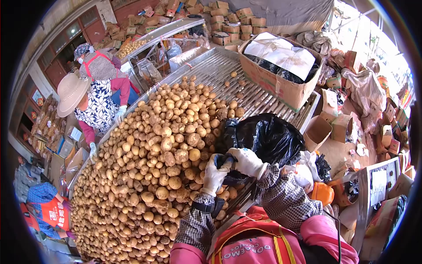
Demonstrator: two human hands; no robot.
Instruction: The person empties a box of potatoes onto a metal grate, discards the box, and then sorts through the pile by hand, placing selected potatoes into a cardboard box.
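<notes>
While the left hand (213, 176) and right hand (247, 162) curl nearly closed on the bag (268, 135), right of centre, even, gentle tension should limit tearing.

The red apron (259, 240) on your chest reads "DORAEMON COMICS" in pale letters.

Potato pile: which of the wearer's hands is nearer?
Left. The left hand is at the edge of the potato pile; the right hand is farther right, by the black bag.
</notes>
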